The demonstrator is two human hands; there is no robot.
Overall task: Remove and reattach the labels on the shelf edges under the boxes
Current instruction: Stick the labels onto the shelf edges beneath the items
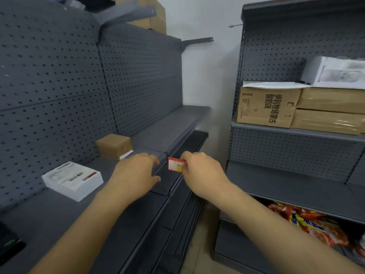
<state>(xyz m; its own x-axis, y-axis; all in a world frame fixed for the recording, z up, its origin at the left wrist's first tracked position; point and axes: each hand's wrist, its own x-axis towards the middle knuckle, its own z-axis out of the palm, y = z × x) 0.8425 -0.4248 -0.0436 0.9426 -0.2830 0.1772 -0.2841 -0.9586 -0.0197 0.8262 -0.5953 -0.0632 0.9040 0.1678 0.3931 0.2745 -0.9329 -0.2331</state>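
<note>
A small red, white and yellow label (174,164) is pinched between the fingers of my right hand (201,171), just in front of the grey shelf edge (167,186). My left hand (136,171) rests on that edge just left of the label, fingers curled over the clear strip at the rim, holding nothing I can make out. On the grey shelf behind my hands stand a small brown box (113,146) and a white box (73,179) with printed stickers.
A perforated grey back panel (59,76) rises behind the shelf. To the right stands a second rack (296,131) with brown cartons (266,107), and red snack packs (308,224) on a lower shelf. A dark object (9,246) lies at the left edge.
</note>
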